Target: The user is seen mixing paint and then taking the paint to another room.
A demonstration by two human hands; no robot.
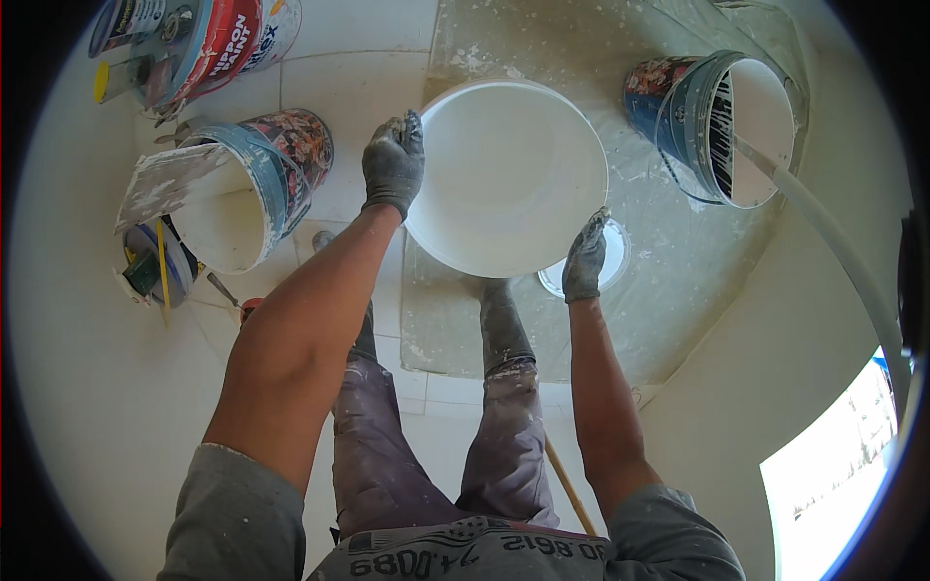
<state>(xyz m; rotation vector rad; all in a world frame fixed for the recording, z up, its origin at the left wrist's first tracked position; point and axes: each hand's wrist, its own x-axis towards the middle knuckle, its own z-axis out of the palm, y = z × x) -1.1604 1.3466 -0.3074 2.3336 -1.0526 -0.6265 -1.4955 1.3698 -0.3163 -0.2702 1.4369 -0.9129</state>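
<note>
A large round white bucket (513, 179) is in front of me, its wide mouth facing up toward me. Its inside is white all over, and I cannot tell how much of that is paint. My left hand (394, 163), in a grey paint-smeared glove, grips its left rim with the fingers closed. On the lower right rim my right hand (586, 257), gloved the same way, holds the edge. Partly behind the bucket and my right hand, a round white lid or small container (614, 254) lies on the plastic floor sheet.
A paint bucket (254, 208) with a flat board (165, 184) across it stands at left. Upper left are more paint containers (228, 44). At upper right, another bucket (712, 126) has a pale hose (833, 232) running into it. Plastic sheeting (668, 310) covers the floor. Behind my legs leans a wooden pole (570, 484).
</note>
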